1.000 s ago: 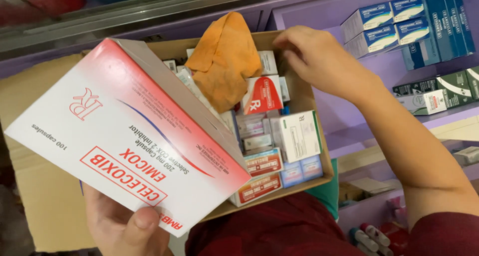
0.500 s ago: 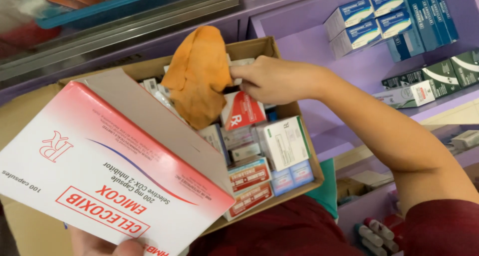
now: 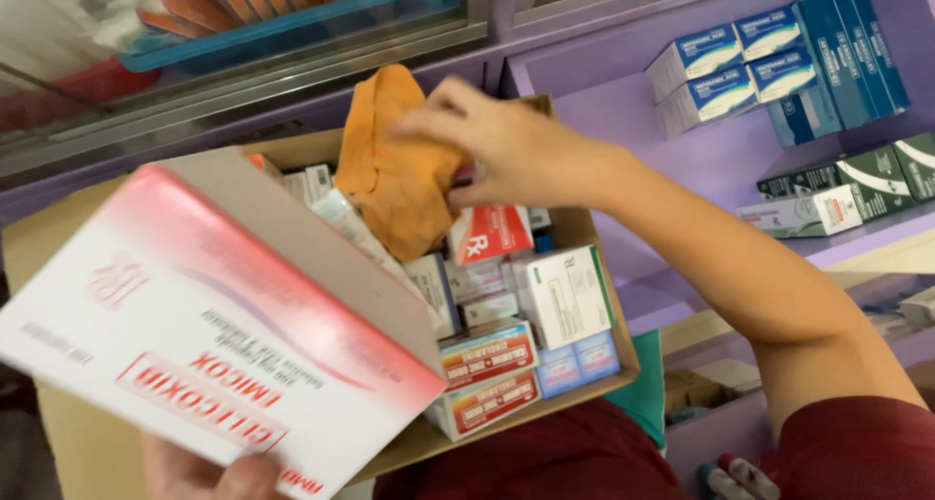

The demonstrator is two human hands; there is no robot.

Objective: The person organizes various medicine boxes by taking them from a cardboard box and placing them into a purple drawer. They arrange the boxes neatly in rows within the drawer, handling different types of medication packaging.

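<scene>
Head view, looking down: the right hand is in over the open cardboard carton, fingers curled together and pinching the orange cloth, which is bunched up and draped over the medicine packs at the far end of the carton. The thumb sits low against the cloth's right edge, the knuckles are blurred with motion. Just under that hand stands a red-and-white pack, touching the cloth's lower edge. Beside it, towards the near right, a white box with green print stands upright among smaller packs, and at the near end lie two flat red-banded boxes stacked one on the other, with a pale blue pack just beside them.

Down at the lower left, the left hand shows only fingertips and part of the palm; they're closed on the bottom edge of a large white-and-red medicine box, tilted up and covering the carton's left side. Its print is smeared by blur.

Off to the right, purple shelves carry blue-and-white boxes above, and dark green boxes on the shelf below. A blue tray sits behind glass at the top left
</scene>
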